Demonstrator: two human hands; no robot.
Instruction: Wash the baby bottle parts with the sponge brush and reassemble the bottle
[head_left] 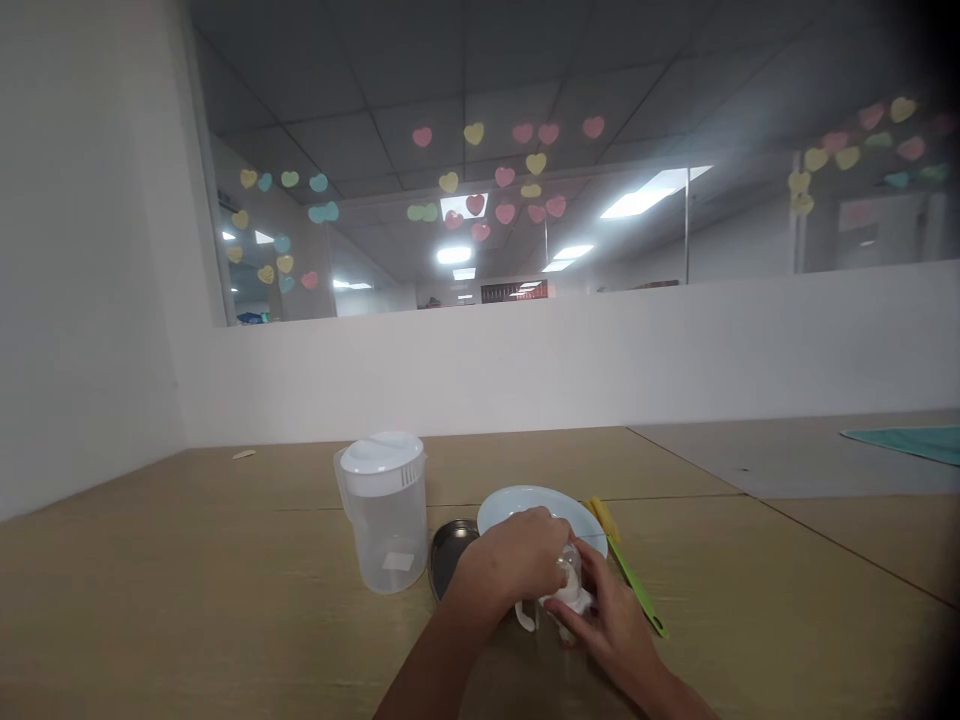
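Observation:
Close in front of me, both my hands meet around a small clear rounded container (573,560) that looks like glass or plastic. My right hand (619,622) grips it from the right, thumb below and fingers along its side. Curled at its left side is my left hand (514,555), its fingertips bent against or into the container; what they pinch is hidden. Soft white material (579,600), perhaps cloth or tissue, shows at the container. A curved white piece (524,617) hangs or lies beneath my left hand. Behind the hands sits a pale blue bowl (517,496), partly covered by them.
Left of the bowl are a dark metal dish (448,550) and a clear plastic pitcher (390,535) with a white lid. A green-handled brush (637,590) with a yellow sponge head lies right. A teal cloth (915,442) lies far right. A white wall (450,375) bounds the table.

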